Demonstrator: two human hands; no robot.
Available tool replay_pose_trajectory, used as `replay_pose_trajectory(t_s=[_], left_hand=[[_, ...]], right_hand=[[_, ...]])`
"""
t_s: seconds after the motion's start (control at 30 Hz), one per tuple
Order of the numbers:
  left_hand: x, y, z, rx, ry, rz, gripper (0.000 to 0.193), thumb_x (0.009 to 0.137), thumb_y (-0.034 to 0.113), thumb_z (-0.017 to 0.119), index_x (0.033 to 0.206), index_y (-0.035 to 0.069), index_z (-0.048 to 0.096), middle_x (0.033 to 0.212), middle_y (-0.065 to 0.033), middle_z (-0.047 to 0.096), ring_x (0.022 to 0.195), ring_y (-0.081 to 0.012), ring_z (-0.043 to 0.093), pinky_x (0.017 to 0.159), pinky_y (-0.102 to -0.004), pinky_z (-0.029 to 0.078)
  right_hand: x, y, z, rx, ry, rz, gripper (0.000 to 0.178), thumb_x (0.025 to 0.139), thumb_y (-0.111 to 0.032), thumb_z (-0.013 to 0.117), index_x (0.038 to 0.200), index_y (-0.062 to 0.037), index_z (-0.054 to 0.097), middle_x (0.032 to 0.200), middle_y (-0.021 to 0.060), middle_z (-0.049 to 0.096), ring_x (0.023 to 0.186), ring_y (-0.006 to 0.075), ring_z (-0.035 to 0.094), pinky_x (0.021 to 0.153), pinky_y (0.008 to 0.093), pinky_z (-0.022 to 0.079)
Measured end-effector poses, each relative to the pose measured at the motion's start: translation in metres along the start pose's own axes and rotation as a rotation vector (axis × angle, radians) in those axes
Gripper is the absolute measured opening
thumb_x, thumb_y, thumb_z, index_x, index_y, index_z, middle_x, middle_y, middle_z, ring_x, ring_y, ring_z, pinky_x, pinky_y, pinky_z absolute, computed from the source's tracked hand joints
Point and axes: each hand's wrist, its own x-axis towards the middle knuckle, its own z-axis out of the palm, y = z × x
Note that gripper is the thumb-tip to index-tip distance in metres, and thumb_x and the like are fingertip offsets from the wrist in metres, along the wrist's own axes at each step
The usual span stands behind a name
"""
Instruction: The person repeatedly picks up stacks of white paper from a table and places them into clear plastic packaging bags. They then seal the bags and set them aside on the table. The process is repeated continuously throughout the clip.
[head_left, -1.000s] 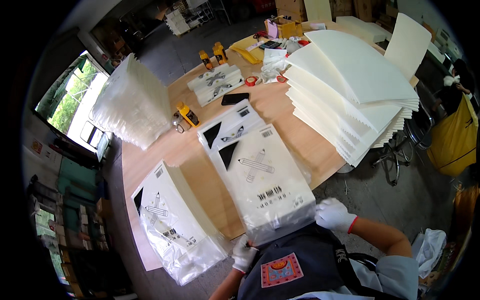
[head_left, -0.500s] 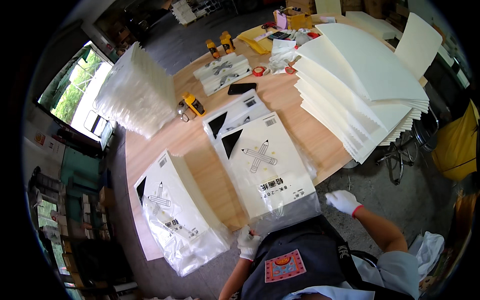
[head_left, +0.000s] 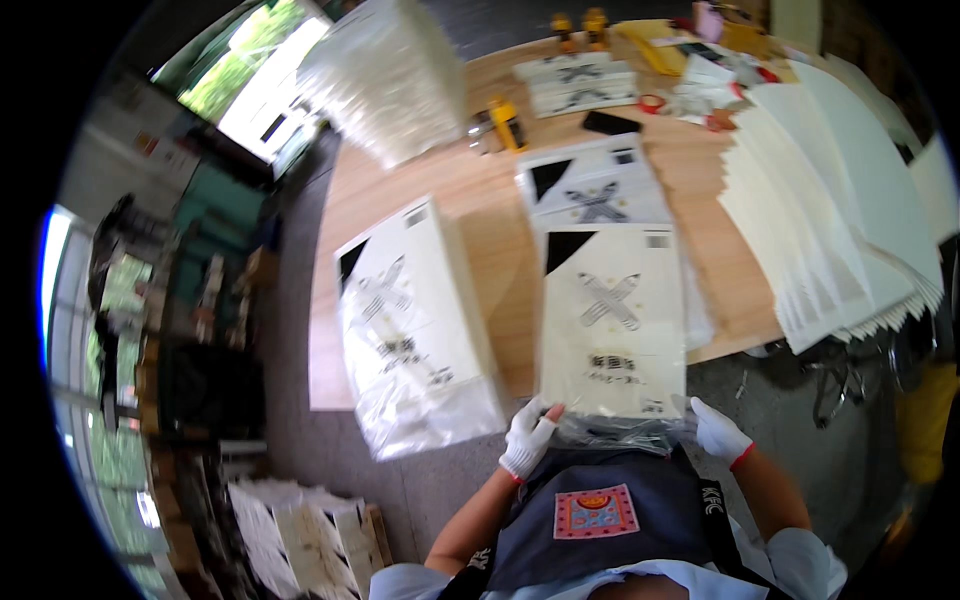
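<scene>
both hands (head_left: 620,435) now lower on the bagged pack (head_left: 612,320), nearer its bottom edge

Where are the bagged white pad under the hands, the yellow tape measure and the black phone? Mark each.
bagged white pad (head_left: 612,320), head view, middle of its printed face.
yellow tape measure (head_left: 509,122), head view, its body.
black phone (head_left: 612,122), head view, its centre.

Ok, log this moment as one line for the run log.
left hand: grips bagged board near-left corner | right hand: grips near-right corner | clear bag mouth: bunched at table edge
</scene>
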Motion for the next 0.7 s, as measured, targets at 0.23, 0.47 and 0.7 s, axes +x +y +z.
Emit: replay_pose_trajectory(t_s=[0.23, 0.47, 0.7], left_hand=[[-0.038, 0.058, -0.104, 0.149, 0.399, 0.422, 0.008, 0.091, 0.010, 0.055, 0.093, 0.003, 0.059, 0.076, -0.0030, 0.061, 0.067, -0.0141, 0.058, 0.061, -0.0283, 0.048], [-0.051, 0.004, -0.250, -0.115, 0.828, 0.069, 0.014, 0.095, 0.018, 0.053, 0.090, 0.005, 0.057, 0.064, 0.0000, 0.055, 0.046, -0.0047, 0.042, 0.040, -0.0230, 0.035], [-0.038, -0.082, -0.249, -0.102, 0.876, -0.103, 0.016, 0.092, 0.020, 0.057, 0.087, 0.005, 0.059, 0.063, 0.0075, 0.048, 0.051, -0.0019, 0.038, 0.046, -0.0188, 0.029]], right_hand=[[0.093, 0.022, 0.145, -0.235, -0.387, -0.146, 0.041, 0.093, -0.018, 0.056, 0.128, 0.0021, 0.048, 0.120, 0.0087, 0.059, 0.103, 0.0142, 0.058, 0.085, 0.0269, 0.048], [0.181, 0.018, 0.304, -0.647, -0.378, -0.185, 0.039, 0.087, -0.032, 0.063, 0.097, 0.0056, 0.062, 0.088, 0.0058, 0.064, 0.078, 0.0113, 0.056, 0.069, 0.0282, 0.045], [0.127, 0.043, 0.292, -0.595, -0.499, -0.062, 0.027, 0.086, -0.022, 0.066, 0.100, -0.0001, 0.063, 0.080, 0.0077, 0.067, 0.061, 0.0123, 0.060, 0.053, 0.0251, 0.048]])
